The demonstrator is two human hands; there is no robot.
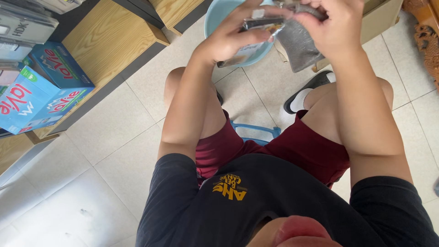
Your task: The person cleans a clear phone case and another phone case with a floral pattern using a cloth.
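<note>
My left hand (233, 36) grips a flat dark rectangular object (261, 24) with a shiny edge, held over a light blue basin (214, 16) on the floor. My right hand (334, 25) is closed on a grey cloth (299, 45) that hangs below it and touches the object. Both hands sit at the top of the view, close together. I am seated, with my knees apart and dark red shorts (297, 146) showing below my arms.
Blue cardboard boxes (41, 91) stand on a low wooden shelf (109, 41) at the left. A foot in a black slipper with a white sock (304, 93) rests on the tiled floor. A blue stool leg (256, 129) shows between my legs. A carved wooden piece (427, 41) is at the right.
</note>
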